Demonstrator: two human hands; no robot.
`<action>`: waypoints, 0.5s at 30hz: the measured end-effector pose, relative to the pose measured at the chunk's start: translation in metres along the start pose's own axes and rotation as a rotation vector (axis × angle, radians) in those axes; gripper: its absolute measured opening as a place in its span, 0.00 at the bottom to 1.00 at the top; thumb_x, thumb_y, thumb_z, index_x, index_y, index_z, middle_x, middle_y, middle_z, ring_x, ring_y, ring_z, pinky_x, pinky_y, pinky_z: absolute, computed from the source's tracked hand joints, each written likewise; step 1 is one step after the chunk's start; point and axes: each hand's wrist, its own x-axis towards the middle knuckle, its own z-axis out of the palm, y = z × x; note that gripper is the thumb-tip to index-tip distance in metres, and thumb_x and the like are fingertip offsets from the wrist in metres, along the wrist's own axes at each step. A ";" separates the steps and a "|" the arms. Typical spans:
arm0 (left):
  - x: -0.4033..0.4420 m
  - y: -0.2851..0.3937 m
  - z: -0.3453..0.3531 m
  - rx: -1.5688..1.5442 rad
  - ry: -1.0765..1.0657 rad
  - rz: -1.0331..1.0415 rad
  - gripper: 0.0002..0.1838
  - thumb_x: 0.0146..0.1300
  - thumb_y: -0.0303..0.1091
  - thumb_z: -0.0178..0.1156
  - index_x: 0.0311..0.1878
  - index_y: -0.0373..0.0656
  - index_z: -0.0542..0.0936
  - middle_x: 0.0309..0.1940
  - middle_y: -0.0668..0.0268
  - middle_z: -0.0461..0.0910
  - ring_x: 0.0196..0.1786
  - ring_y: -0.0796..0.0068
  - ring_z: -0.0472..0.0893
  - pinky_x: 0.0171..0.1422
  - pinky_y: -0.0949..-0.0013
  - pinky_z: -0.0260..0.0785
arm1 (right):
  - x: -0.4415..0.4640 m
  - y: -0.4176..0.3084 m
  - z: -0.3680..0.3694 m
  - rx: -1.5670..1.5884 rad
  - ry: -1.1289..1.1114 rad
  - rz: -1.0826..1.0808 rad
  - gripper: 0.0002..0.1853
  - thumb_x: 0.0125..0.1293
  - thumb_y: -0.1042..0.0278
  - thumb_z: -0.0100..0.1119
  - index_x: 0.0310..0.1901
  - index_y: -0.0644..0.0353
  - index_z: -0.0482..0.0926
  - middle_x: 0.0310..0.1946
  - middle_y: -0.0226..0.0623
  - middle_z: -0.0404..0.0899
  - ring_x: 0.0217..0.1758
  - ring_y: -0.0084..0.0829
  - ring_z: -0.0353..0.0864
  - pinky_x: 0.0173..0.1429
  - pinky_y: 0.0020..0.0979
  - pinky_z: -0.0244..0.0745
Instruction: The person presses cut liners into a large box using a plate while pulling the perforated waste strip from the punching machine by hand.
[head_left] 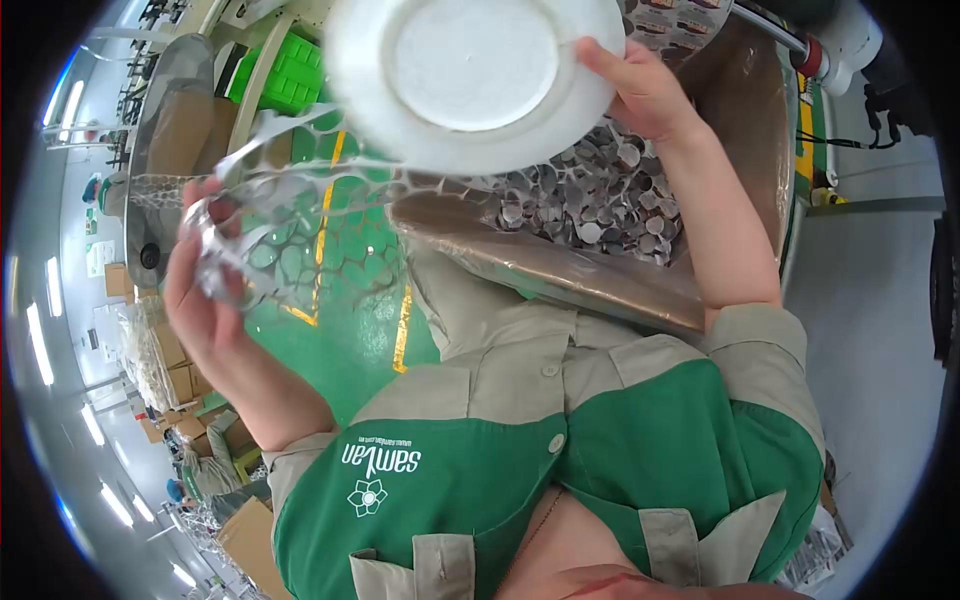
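My right hand (645, 92) grips the rim of a large white plate-like disc (475, 62) at the top middle, thumb on its face. On the left, my left hand (205, 275) is closed round crumpled silvery strips. From it a thin perforated web (345, 215) with rows of round holes stretches towards the underside of the white disc, blurred in places. Below and right of the disc, many small silvery round pieces (600, 195) lie in a box lined with brownish plastic (560, 272). Where the web ends behind the disc is hidden.
Behind the web is a green floor (365, 330) with yellow lines. A bright green bin (290, 70) stands at upper left. A printed roll (680, 25) and a metal shaft (770, 28) are at upper right. Two other people and cartons (170, 345) appear far left.
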 end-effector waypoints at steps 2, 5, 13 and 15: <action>-0.033 0.025 0.004 0.285 0.200 0.282 0.26 0.62 0.32 0.48 0.63 0.32 0.61 0.55 0.51 0.70 0.52 0.65 0.74 0.56 0.66 0.70 | -0.003 0.064 -0.039 0.478 -0.315 0.224 0.33 0.61 0.43 0.53 0.59 0.59 0.66 0.56 0.38 0.71 0.58 0.31 0.70 0.63 0.39 0.64; -0.061 0.067 -0.048 -0.208 -0.057 0.404 0.23 0.62 0.31 0.49 0.59 0.36 0.61 0.48 0.51 0.74 0.53 0.64 0.73 0.59 0.66 0.68 | -0.040 0.157 -0.099 -0.415 0.189 0.644 0.25 0.58 0.50 0.60 0.52 0.60 0.75 0.49 0.40 0.77 0.51 0.33 0.76 0.55 0.35 0.69; -0.005 -0.005 -0.088 2.045 0.533 -0.366 0.38 0.49 0.52 0.65 0.60 0.39 0.69 0.58 0.52 0.70 0.61 0.59 0.68 0.64 0.60 0.59 | -0.056 0.177 -0.136 -1.569 0.084 0.871 0.23 0.52 0.48 0.63 0.44 0.58 0.80 0.41 0.43 0.80 0.46 0.42 0.78 0.49 0.40 0.73; 0.016 -0.047 -0.036 2.069 0.294 0.058 0.45 0.43 0.58 0.67 0.63 0.44 0.66 0.60 0.52 0.67 0.64 0.56 0.64 0.66 0.57 0.56 | -0.038 0.150 -0.109 -1.586 0.055 0.828 0.23 0.52 0.48 0.63 0.44 0.56 0.80 0.41 0.42 0.80 0.47 0.41 0.78 0.49 0.39 0.73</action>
